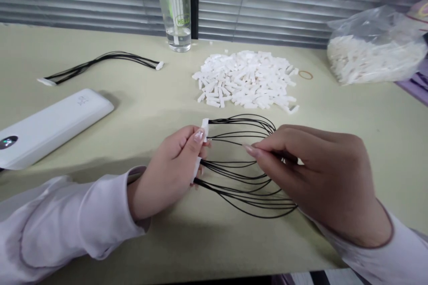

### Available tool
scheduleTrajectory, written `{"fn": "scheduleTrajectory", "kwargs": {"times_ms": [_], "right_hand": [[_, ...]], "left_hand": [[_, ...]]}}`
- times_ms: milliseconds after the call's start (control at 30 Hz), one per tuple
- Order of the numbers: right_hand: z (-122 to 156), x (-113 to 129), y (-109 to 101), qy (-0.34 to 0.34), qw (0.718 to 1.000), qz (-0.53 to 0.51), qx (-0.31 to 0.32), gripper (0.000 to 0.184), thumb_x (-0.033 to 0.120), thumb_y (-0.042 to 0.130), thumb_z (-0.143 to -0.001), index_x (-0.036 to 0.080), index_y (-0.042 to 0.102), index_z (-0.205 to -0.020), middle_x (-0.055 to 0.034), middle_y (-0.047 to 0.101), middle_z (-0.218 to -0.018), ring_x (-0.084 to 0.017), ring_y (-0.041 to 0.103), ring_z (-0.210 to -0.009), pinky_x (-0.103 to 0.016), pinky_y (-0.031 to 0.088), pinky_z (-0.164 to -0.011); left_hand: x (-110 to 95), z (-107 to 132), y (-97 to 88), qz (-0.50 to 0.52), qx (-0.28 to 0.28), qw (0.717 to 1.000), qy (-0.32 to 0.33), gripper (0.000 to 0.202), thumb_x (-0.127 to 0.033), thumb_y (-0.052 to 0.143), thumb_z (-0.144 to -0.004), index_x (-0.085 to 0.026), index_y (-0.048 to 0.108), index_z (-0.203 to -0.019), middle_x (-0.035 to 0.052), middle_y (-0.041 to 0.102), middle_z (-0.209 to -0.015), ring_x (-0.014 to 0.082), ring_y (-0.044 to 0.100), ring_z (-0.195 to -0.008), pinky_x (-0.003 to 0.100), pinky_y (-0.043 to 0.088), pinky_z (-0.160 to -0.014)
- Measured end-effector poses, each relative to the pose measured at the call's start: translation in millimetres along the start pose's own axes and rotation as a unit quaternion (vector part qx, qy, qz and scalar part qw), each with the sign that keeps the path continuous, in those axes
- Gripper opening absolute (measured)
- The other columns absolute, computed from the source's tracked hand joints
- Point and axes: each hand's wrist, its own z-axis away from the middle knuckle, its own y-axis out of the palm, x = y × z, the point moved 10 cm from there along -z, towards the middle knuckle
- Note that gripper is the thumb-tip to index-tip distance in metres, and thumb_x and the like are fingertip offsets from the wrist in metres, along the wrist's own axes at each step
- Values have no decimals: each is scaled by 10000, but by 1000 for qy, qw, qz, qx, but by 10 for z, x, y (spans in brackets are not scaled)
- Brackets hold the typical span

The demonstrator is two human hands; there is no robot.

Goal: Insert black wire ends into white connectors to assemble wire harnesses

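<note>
Between my hands is a wire harness with several thin black wires [247, 196] looping to the right from two white plastic connectors. My left hand [177, 169] grips the upper white connector [205, 130] between thumb and fingers. The lower white connector [196, 170] sits against the fingers of the same hand. My right hand [321, 178] pinches one black wire between thumb and forefinger, a short way right of the upper connector. Behind the right hand, the far ends of the loops are hidden.
Behind the hands lies a pile of white connectors [247, 78], with a rubber band [305, 75] beside it. A clear bag [374, 53] of white pieces stands back right. A bottle [177, 13], another harness [110, 55] and a white power bank [56, 127] are also on the table [234, 249].
</note>
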Motion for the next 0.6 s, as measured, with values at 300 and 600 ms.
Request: {"fn": "scheduleTrajectory", "kwargs": {"times_ms": [300,600], "right_hand": [[24,101,93,-110,991,66,24,104,134,519,-782,147,601,-717,-38,574,-732,-112,515,-677,-238,380,-575],[29,226,251,-132,983,124,32,148,114,481,-784,171,609,-736,-26,548,-695,-114,447,-616,-252,323,-532]], "left_hand": [[38,-7,-24,1,-6,1000,-6,314,-467,366,-831,-194,428,-690,-47,407,-607,48,389,-420,152,364,-366],[-72,43,77,-82,37,995,34,310,-426,342,-850,-187,413,-665,-45,415,-568,59,407,-431,153,363,-385]]}}
